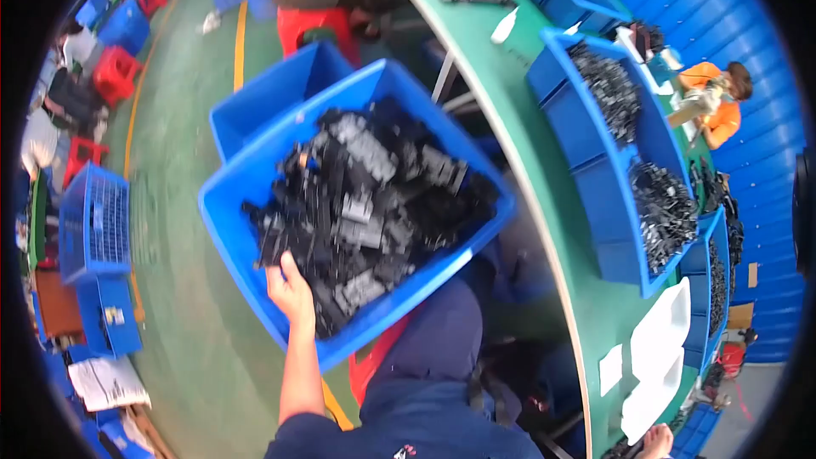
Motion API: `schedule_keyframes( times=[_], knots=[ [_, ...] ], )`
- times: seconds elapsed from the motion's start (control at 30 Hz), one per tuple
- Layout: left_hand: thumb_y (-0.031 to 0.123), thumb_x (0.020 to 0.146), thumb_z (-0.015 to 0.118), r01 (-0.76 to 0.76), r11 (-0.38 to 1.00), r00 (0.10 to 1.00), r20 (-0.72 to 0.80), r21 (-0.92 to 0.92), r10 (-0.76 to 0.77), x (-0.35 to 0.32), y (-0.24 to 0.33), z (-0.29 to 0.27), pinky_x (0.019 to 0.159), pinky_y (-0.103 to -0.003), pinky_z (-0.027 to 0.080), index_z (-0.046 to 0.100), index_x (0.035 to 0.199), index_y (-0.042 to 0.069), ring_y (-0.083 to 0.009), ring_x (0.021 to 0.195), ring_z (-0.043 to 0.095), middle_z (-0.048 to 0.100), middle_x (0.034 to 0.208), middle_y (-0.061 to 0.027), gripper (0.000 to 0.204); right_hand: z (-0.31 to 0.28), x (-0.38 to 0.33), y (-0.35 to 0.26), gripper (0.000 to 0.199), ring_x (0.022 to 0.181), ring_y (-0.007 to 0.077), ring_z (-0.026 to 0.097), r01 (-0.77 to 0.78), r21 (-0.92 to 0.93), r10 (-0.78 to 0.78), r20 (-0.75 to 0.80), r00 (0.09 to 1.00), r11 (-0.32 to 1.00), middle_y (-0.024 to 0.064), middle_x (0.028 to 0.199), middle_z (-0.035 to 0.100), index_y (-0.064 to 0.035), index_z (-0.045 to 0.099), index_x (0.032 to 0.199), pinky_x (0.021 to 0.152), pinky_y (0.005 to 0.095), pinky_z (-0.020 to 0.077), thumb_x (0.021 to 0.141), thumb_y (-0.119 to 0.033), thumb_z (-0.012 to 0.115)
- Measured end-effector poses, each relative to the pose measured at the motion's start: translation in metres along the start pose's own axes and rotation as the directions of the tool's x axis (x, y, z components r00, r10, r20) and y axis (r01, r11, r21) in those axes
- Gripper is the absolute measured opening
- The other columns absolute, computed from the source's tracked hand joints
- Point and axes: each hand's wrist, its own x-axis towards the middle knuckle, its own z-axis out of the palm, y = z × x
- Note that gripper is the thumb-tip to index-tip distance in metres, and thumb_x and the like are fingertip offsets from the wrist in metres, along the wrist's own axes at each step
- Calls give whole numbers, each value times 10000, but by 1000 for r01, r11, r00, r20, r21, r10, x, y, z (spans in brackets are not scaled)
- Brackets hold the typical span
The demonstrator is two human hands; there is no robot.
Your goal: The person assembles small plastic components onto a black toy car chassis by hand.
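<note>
A large blue bin (223,219) sits in front of me, heaped with loose black plastic parts (361,234), some showing greyer faces. My left hand (291,291) reaches over the bin's near left side, its thumb and fingers closed on a black plastic part (270,248) at the edge of the heap. Far off to the right, at the lower edge, only a bit of my right hand (657,442) shows over the green table. It is beside a white tray (650,395); its fingers are mostly cut off from view.
Behind the full bin stands another blue bin (263,106). Along the green table (544,195) are blue divided bins (595,178) of black parts, a white bottle (504,25) and a white card (610,370). A person in orange (722,123) works across it. Red stools (314,30) stand about.
</note>
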Motion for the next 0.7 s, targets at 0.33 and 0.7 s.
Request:
schedule_keyframes(
  times=[0.33, 0.7],
  knots=[
    [138, 932, 548, 571, 516, 748, 664, -639, -4, -38, 171, 40, 732, -235, 466, 541, 1122, 29, -87, 837, 564, 596, 998, -15, 219, 60, -142, -84, 227, 797, 279, 631, 274, 189, -292, 75, 953, 943, 185, 912, 642, 75, 609, 1021, 654, 364, 556, 807, 0, 618],
    [59, 887, 591, 651, 614, 247, 890, -446, 384, -155, 308, 49, 843, -273, 485, 495, 1118, -10, -130, 923, 600, 615, 1050, -83, 259, 148, -254, -94, 119, 631, 148, 616, -18, 435, -306, 663, 683, 900, 87, 771, 631, 22, 606, 867, 600, 259, 512, 757, 37, 652]
  ],
)
